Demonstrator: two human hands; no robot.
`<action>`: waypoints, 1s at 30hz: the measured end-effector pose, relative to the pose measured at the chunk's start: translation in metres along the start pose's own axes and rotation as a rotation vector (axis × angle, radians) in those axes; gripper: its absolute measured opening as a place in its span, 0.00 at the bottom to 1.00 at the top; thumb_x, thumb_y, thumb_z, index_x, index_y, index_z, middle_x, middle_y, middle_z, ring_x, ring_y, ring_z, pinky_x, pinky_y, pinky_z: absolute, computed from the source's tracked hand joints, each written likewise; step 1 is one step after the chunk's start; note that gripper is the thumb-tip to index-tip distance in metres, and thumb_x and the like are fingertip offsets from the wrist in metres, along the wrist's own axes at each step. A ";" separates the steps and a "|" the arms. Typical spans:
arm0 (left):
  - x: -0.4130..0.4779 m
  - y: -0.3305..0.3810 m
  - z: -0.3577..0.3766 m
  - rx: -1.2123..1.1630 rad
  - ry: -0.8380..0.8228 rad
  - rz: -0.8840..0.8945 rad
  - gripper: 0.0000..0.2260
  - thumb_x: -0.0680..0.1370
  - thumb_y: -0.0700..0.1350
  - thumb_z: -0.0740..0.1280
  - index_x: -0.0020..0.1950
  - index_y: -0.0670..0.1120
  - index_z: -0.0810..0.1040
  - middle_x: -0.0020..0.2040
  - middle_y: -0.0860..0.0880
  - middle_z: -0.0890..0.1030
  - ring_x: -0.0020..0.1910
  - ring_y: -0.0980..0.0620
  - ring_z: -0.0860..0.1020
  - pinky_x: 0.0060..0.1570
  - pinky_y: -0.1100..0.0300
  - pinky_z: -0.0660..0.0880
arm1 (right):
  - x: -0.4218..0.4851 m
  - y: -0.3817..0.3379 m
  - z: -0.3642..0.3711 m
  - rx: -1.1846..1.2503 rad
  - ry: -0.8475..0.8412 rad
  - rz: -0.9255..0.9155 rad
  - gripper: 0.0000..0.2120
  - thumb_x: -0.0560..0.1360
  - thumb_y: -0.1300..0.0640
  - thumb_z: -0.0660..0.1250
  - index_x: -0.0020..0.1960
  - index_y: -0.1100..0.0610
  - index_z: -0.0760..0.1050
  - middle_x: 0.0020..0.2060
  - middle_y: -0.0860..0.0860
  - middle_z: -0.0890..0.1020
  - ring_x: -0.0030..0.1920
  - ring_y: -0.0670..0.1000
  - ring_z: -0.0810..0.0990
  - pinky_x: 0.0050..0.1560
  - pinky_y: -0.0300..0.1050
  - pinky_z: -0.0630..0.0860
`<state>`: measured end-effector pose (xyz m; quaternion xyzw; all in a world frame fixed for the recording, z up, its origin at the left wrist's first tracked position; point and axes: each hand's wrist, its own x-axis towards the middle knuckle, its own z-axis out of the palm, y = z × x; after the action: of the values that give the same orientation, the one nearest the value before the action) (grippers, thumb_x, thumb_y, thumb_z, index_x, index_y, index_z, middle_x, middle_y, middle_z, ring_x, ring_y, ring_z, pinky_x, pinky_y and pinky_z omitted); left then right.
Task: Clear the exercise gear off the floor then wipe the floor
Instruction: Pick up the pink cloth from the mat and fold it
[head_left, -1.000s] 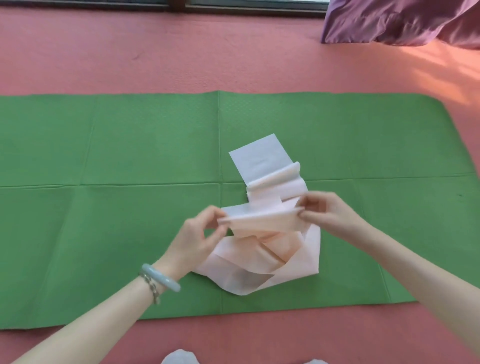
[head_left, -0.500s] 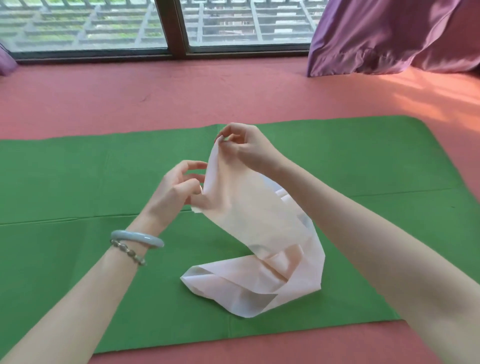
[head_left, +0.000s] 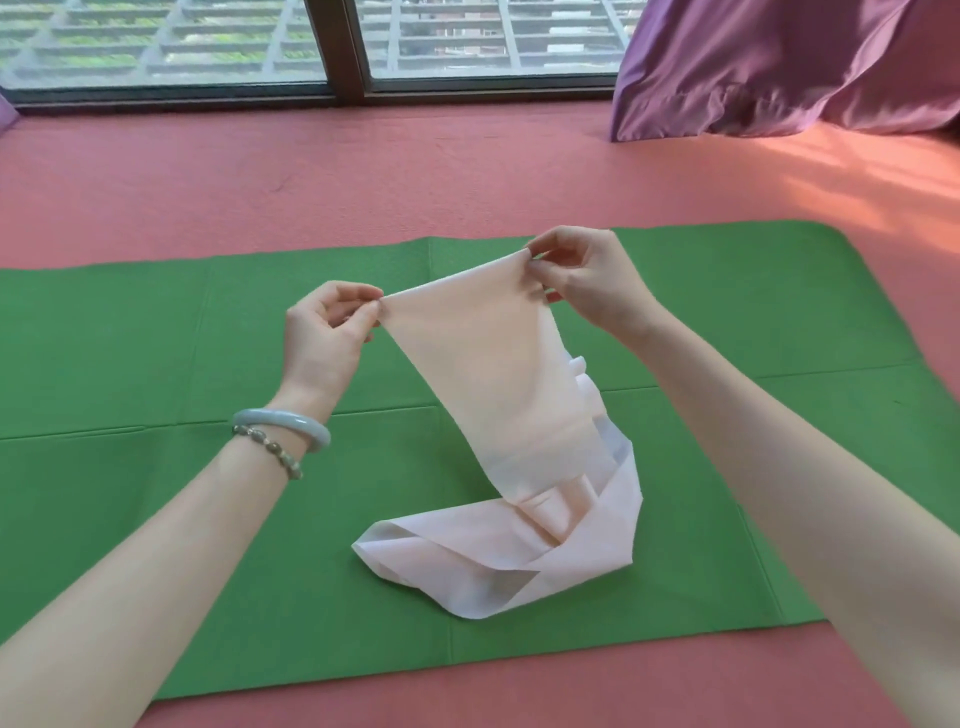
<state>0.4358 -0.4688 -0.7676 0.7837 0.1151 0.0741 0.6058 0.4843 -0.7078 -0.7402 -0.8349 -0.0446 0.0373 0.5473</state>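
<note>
I see the pink floor (head_left: 467, 171) carrying a green mat (head_left: 130, 338) spread beneath my grip, purple fabric (head_left: 779, 67) beyond it, rightward.

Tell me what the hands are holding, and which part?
The pink band: the left hand pinches one top corner, the right hand the other.

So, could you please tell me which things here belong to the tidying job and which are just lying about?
Job: band, its top corners pinched by the left hand and right hand; mat beneath it; floor.
Lying about: curtain; window; bangle on the left wrist.
</note>
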 end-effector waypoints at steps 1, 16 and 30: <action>0.001 0.002 0.007 -0.036 -0.011 0.002 0.07 0.76 0.35 0.66 0.44 0.47 0.77 0.42 0.50 0.81 0.40 0.59 0.80 0.45 0.65 0.78 | -0.001 0.006 -0.005 -0.009 0.021 0.008 0.06 0.73 0.67 0.65 0.45 0.59 0.78 0.33 0.51 0.79 0.35 0.54 0.78 0.40 0.53 0.80; -0.110 -0.110 0.123 0.785 -0.928 0.054 0.23 0.72 0.54 0.69 0.65 0.49 0.73 0.63 0.48 0.72 0.61 0.48 0.71 0.61 0.54 0.68 | -0.036 0.127 -0.009 -0.300 -0.021 0.388 0.12 0.73 0.60 0.65 0.57 0.57 0.73 0.50 0.58 0.79 0.46 0.58 0.80 0.52 0.55 0.78; -0.062 -0.041 0.091 0.323 -0.432 0.106 0.03 0.72 0.43 0.70 0.42 0.45 0.79 0.39 0.49 0.81 0.41 0.51 0.77 0.45 0.59 0.72 | -0.081 0.091 -0.032 -0.218 -0.679 0.430 0.19 0.66 0.41 0.69 0.55 0.47 0.79 0.46 0.45 0.81 0.45 0.46 0.78 0.48 0.39 0.72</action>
<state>0.3956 -0.5608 -0.8290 0.8727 -0.0476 -0.0822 0.4790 0.4105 -0.7827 -0.8093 -0.8185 -0.0506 0.4190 0.3897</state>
